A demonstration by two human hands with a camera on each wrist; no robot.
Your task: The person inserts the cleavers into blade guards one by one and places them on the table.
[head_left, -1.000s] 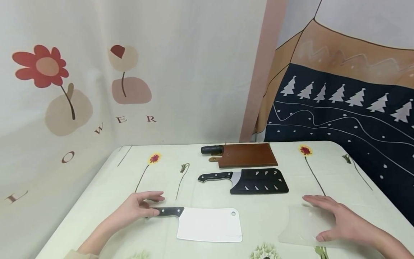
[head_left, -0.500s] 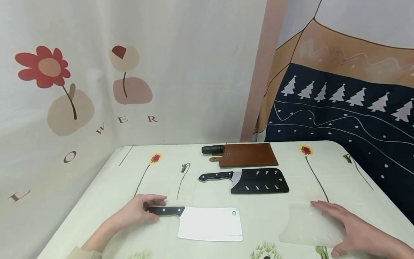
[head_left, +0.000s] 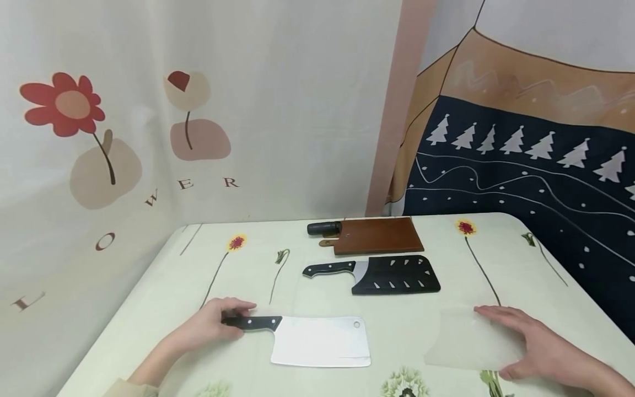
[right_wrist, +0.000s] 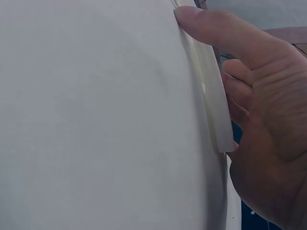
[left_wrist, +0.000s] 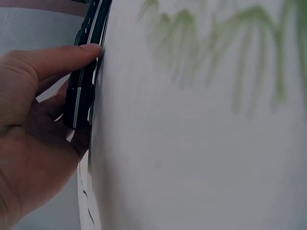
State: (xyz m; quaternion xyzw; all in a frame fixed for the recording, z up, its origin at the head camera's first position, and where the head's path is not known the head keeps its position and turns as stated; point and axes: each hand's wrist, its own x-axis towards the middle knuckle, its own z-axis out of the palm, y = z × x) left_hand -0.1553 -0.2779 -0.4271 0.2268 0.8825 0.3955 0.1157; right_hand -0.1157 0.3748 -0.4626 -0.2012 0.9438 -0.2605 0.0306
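Observation:
A cleaver [head_left: 319,342] with a bare broad blade and a black riveted handle lies on the table, its blade pointing right. My left hand [head_left: 213,325] holds the end of its handle [left_wrist: 79,91], thumb on the near side and fingers on the far side. To the right, a translucent whitish blade guard [head_left: 458,342] lies flat, nearly blending into the tablecloth. Around its right end my right hand [head_left: 541,347] grips, thumb at the near edge and fingers at the far edge. In the right wrist view the guard's thin edge [right_wrist: 213,96] runs between thumb and fingers.
Behind the bare cleaver lies another cleaver [head_left: 329,268] in a black slotted guard [head_left: 397,274]. Farther back is a brown sheath [head_left: 379,236] with a black handle [head_left: 323,228] sticking out leftward. Printed curtains [head_left: 297,110] stand along the table's back and left edges.
My left fingers have settled closer about the cleaver's handle. My right hand has moved right and toward me, to the right end of the guard. Knives and guard stay in place.

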